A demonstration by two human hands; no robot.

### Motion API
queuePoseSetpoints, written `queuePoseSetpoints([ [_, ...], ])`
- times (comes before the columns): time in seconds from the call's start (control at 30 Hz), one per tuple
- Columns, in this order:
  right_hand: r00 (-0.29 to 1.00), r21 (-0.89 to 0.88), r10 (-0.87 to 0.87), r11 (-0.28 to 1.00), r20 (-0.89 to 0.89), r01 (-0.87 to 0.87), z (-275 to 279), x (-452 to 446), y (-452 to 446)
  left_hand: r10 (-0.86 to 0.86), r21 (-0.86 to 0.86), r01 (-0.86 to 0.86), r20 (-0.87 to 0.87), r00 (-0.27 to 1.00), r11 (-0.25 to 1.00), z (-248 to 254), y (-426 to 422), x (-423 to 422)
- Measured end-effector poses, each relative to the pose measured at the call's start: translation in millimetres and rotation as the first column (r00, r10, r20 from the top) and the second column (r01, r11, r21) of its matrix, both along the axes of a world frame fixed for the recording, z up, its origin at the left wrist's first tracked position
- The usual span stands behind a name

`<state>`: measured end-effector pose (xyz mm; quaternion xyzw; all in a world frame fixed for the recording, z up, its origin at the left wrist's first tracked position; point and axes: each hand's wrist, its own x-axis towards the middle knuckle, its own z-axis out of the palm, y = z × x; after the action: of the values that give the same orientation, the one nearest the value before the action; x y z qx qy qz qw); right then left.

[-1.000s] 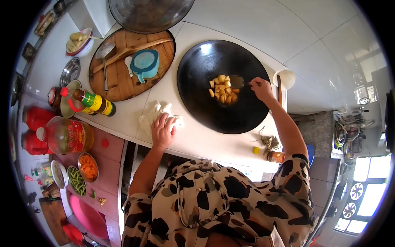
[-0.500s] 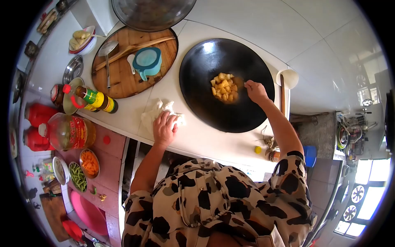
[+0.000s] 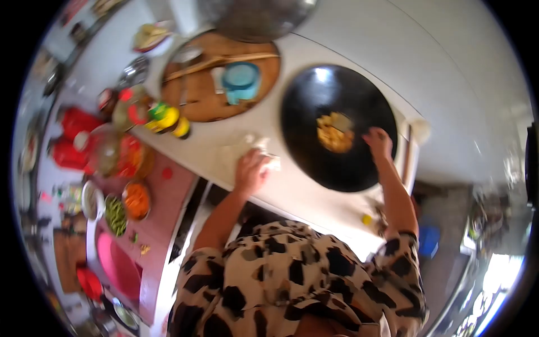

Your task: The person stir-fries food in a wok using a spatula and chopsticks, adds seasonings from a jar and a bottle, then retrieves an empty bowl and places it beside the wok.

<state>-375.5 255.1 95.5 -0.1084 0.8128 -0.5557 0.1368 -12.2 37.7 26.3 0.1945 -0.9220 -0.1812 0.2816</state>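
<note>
A large black wok is set in the pale counter, with browned food chunks near its middle. My right hand is closed on the handle end of a spatula, whose blade touches the upper right of the chunks. To the left of the wok, my left hand rests closed on a crumpled white cloth lying on the counter. The picture is blurred by motion.
A round wooden board bears a teal lidded container, a ladle and a long stick. Bottles stand left of it. Lower left are bowls of orange pieces and green pieces, and a pink basin. A white bowl sits right.
The whole view has shifted and tilted, so the counter items appear further right. The spatula has moved over the chunks, which are gathered closer together. My left hand stays on the cloth.
</note>
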Motion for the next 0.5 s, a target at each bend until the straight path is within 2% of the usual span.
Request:
queuePoseSetpoints([
  [0.03,0.999,-0.065,0.038,0.997,-0.010,-0.039,-13.8,-8.9,9.1,-0.006,-0.038,0.005,-0.026,1.000,0.999,-11.2,-3.1,1.7],
  [0.07,0.991,-0.063,0.135,0.989,-0.006,-0.135,-4.4,-4.0,14.3,0.007,-0.040,-0.011,-0.082,0.997,0.999,-12.6,-4.1,4.5],
  [0.1,0.965,-0.126,0.254,0.957,-0.070,-0.261,-8.2,-6.6,23.8,-0.017,0.006,0.018,-0.056,0.998,1.000,-4.7,-5.0,5.3],
  [0.13,0.938,-0.073,0.330,0.938,-0.107,-0.339,-3.7,-6.5,31.4,-0.013,-0.040,0.012,-0.018,1.000,0.999,-7.0,-5.5,6.4],
  [0.17,0.915,0.016,0.381,0.924,-0.133,-0.383,9.1,1.4,35.8,-0.002,-0.086,-0.003,-0.056,0.998,0.996,-12.7,-5.9,7.4],
  [0.2,0.902,0.022,0.414,0.910,-0.120,-0.415,17.0,7.6,40.0,-0.064,0.033,0.068,-0.109,0.992,0.997,-8.8,-10.2,9.4],
  [0.27,0.901,0.073,0.424,0.905,-0.089,-0.419,47.5,34.9,41.6,0.028,0.153,0.022,-0.318,0.948,0.988,-4.1,-15.5,13.2],
  [0.3,0.907,0.126,0.415,0.906,-0.066,-0.405,58.3,43.8,44.0,0.153,0.204,-0.082,-0.362,0.920,0.976,0.8,-22.0,23.0],
  [0.37,0.932,0.080,0.362,0.930,-0.029,-0.359,56.1,52.1,54.6,0.394,0.288,-0.293,-0.410,0.823,0.912,7.8,-46.0,57.1],
  [0.43,0.952,0.061,0.306,0.950,-0.008,-0.305,48.8,55.9,63.5,0.596,0.384,-0.459,-0.450,0.665,0.801,-5.6,-92.2,94.5],
  [0.5,0.967,0.092,0.252,0.964,-0.026,-0.249,35.9,59.9,74.1,0.680,0.402,-0.558,-0.541,0.495,0.726,-10.5,-148.8,129.3],
])
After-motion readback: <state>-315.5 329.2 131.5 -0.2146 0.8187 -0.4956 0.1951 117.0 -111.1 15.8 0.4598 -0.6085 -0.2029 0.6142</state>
